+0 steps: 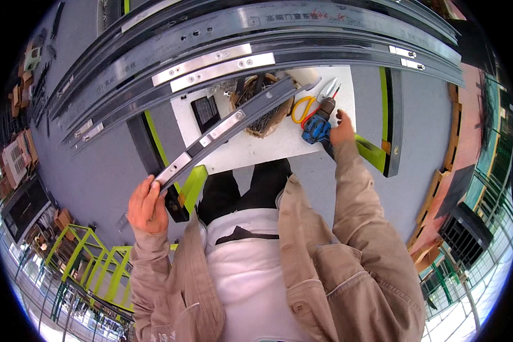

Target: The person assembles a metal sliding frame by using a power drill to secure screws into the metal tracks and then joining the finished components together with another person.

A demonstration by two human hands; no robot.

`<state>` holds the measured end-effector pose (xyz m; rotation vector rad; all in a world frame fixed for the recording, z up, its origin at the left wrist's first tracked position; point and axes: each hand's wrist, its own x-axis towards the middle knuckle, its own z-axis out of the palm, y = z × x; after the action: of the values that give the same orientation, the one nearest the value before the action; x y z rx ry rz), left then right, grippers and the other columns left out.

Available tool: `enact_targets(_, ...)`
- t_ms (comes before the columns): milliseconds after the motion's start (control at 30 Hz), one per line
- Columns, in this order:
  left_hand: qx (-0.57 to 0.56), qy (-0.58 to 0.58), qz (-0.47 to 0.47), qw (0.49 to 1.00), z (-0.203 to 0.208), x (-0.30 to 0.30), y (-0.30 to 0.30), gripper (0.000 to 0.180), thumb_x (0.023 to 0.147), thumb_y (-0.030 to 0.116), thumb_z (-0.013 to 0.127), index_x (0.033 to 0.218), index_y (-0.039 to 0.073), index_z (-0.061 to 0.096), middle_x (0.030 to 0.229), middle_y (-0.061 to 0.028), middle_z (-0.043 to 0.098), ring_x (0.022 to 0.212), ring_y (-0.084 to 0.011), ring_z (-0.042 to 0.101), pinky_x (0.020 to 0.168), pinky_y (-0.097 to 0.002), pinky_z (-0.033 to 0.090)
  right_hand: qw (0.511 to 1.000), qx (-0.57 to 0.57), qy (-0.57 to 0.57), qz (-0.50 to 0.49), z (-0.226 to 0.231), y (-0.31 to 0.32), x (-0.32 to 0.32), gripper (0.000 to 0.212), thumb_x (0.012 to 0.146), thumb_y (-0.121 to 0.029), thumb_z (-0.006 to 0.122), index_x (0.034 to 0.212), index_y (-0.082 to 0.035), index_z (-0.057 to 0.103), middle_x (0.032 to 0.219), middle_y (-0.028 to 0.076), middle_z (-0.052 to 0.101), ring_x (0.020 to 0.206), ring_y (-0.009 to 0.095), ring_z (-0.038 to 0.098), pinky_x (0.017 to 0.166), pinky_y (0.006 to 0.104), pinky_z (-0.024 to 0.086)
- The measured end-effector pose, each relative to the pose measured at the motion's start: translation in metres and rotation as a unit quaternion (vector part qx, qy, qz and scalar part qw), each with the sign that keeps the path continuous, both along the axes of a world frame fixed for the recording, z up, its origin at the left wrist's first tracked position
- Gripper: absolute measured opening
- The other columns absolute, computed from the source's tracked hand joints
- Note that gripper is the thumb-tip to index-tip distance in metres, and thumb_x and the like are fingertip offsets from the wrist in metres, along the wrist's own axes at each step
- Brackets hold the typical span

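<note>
My left hand [147,206] is closed around the lower end of a dark metal profile [251,108]. Silver hardware plates [216,133] are fixed along it. It slants up to the right over a white board [285,149], its far end near a pale roll [305,77]. A blue cordless drill [316,128] with a bit in its chuck lies on the board's right side. Just right of the drill is my right hand [342,129], fingers slightly curled and apart, not visibly gripping it. Yellow-handled scissors [303,109] lie beside the drill.
Several long dark profiles [325,35] with silver plates stretch across the far side. Beneath the held profile sits a basket of dark fasteners [259,126], beside a black flat box [205,113]. Green-and-black stand legs [392,122] flank the board. Green frames [91,256] stand at lower left.
</note>
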<state>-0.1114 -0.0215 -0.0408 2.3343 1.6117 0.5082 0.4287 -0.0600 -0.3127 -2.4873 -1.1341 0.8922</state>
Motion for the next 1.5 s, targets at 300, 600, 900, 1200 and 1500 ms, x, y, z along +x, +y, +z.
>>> enact_targets(300,0.023,0.000,-0.030,0.999,-0.002,-0.005,0.011,0.038,0.077,0.001,0.079,0.114,0.006,0.074,0.114,-0.0149,0.073,0.096,-0.0332,0.070,0.082,-0.0397,0.056,0.973,-0.024,-0.161,0.161,0.016,-0.030,-0.050,0.100,0.076,-0.015,0.083,0.159,-0.006,0.027,0.137,0.023,0.058,0.122,0.043,0.060,0.097,0.0526,0.052)
enact_targets(600,0.026,-0.024,-0.027,0.999,-0.003,-0.014,0.004,0.042,0.075,0.000,0.078,0.117,0.006,0.073,0.113,-0.0142,0.072,0.090,-0.0316,0.070,0.076,-0.0388,0.054,0.970,-0.001,-0.147,0.194,0.059,-0.050,-0.051,0.106,0.078,-0.010,0.082,0.164,-0.011,0.020,0.140,0.017,0.054,0.124,0.038,0.058,0.102,0.0475,0.051)
enact_targets(900,0.025,-0.027,-0.028,0.999,-0.001,-0.049,-0.021,0.038,0.080,0.003,0.072,0.118,0.008,0.073,0.118,-0.0124,0.071,0.090,-0.0294,0.068,0.074,-0.0381,0.053,0.804,0.090,0.525,-0.264,0.271,-0.113,-0.078,0.074,0.087,-0.010,0.075,0.153,-0.006,0.042,0.116,0.005,0.063,0.106,0.017,0.062,0.091,0.0324,0.053)
enact_targets(1200,0.028,-0.037,0.028,0.999,-0.009,-0.075,-0.057,0.045,0.076,0.002,0.068,0.121,0.011,0.073,0.119,-0.0118,0.071,0.093,-0.0290,0.066,0.078,-0.0399,0.055,0.911,-0.224,0.137,0.318,0.475,-0.002,-0.230,0.062,0.089,-0.016,0.069,0.147,-0.007,0.048,0.121,0.016,0.068,0.107,0.034,0.067,0.091,0.0360,0.054)
enact_targets(1500,0.014,-0.038,0.033,0.999,-0.012,-0.089,-0.069,0.054,0.071,0.003,0.070,0.123,0.015,0.072,0.122,-0.0099,0.069,0.096,-0.0288,0.066,0.083,-0.0411,0.055,0.804,-0.156,0.106,0.564,0.494,0.071,-0.351,0.060,0.087,-0.009,0.069,0.144,-0.004,0.050,0.118,0.017,0.068,0.103,0.036,0.070,0.092,0.0352,0.055)
